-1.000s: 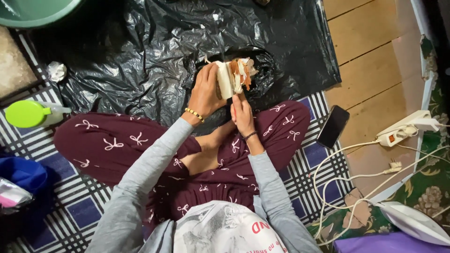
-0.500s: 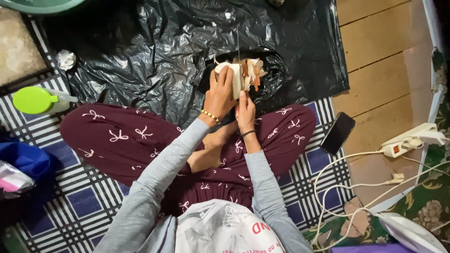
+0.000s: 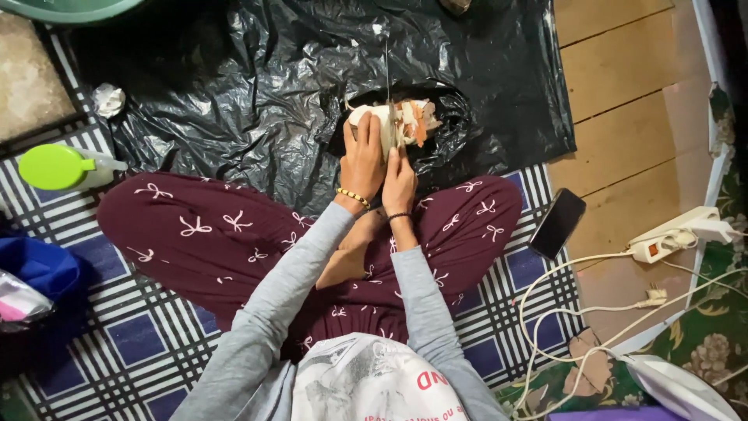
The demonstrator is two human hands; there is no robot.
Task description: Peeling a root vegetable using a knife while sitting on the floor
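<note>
My left hand (image 3: 362, 156), a gold bracelet on its wrist, grips a pale, peeled root vegetable (image 3: 375, 121) above my crossed legs. My right hand (image 3: 400, 183), wearing a dark wristband, sits just below and beside it, shut on a knife. The knife's thin blade (image 3: 387, 74) points away from me past the vegetable. Orange-brown peelings (image 3: 417, 121) lie in a hollow of the black plastic sheet (image 3: 234, 93) right under the hands.
A green-capped bottle (image 3: 58, 166) lies at the left on the checked mat (image 3: 140, 343). A dark phone (image 3: 557, 222), a white power strip (image 3: 674, 234) and loose cables (image 3: 576, 312) lie at the right on the wooden floor. A green basin rim (image 3: 62, 6) is at the top left.
Both hands have stayed on the vegetable. The right hand has slid closer under the left. The view has shifted slightly.
</note>
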